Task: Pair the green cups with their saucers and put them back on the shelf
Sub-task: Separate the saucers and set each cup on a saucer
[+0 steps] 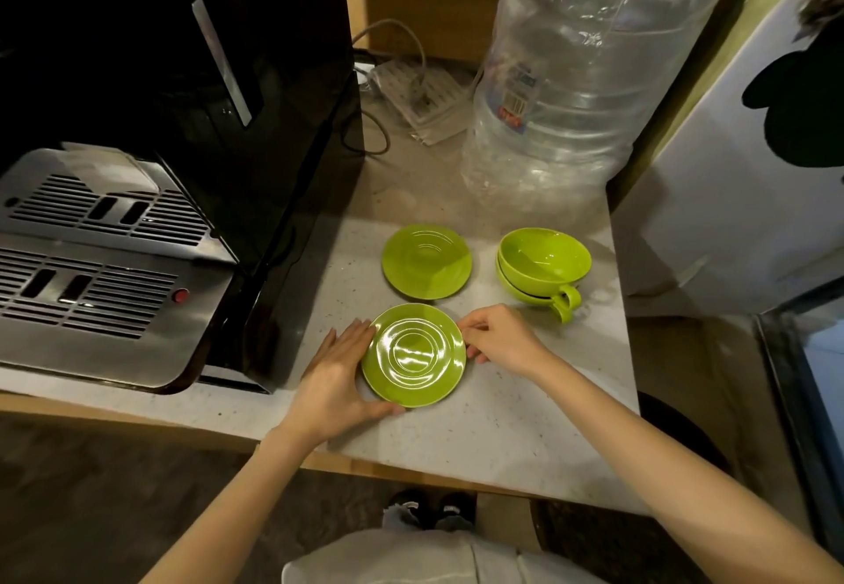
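Observation:
A green saucer (414, 355) lies flat on the speckled white counter (525, 419) near its front edge. My left hand (340, 371) cups its left rim, thumb under the near edge. My right hand (495, 339) pinches its right rim with the fingertips. A second green saucer (426, 261) rests bare farther back. To its right two green cups (543, 263) sit nested one in the other, handles pointing toward me. No shelf is in view.
A black coffee machine (182, 135) with a steel drip tray (100, 263) fills the left side. A large clear water bottle (580, 81) stands at the back right, a power strip with cables (415, 90) behind. A white cabinet (740, 199) borders the counter's right.

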A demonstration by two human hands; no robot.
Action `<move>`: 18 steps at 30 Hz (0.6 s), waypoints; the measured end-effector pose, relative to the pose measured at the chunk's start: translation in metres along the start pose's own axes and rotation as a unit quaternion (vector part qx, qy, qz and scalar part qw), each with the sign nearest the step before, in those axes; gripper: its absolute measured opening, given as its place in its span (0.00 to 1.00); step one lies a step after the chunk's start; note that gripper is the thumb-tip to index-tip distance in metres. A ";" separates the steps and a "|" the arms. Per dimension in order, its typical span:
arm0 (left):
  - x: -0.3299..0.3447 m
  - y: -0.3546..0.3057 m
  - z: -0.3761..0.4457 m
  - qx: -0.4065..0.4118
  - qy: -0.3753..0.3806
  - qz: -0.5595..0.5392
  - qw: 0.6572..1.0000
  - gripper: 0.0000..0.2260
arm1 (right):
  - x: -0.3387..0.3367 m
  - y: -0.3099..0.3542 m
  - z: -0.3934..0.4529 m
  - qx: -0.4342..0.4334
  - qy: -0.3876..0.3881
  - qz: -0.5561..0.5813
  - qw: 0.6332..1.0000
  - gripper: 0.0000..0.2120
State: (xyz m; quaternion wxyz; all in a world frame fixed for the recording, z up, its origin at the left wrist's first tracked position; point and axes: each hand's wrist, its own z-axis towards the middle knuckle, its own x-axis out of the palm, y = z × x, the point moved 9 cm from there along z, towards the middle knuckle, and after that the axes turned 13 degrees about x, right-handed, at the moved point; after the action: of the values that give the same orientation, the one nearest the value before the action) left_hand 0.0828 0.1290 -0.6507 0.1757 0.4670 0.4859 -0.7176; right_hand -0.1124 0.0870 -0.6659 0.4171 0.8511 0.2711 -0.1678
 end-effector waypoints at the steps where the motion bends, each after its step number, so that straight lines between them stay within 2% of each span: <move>1: 0.000 0.001 0.001 -0.001 0.003 -0.003 1.000 0.55 | 0.000 0.000 0.000 0.001 0.001 0.002 1.000 0.12; 18: 0.000 0.002 0.012 -0.037 0.051 -0.070 0.996 0.62 | -0.002 0.004 -0.001 -0.004 0.018 0.015 1.000 0.14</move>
State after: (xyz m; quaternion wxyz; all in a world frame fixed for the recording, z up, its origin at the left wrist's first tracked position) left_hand 0.0785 0.1174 -0.6507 0.1168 0.4611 0.5522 -0.6846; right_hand -0.1116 0.0844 -0.6616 0.4182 0.8562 0.2663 -0.1450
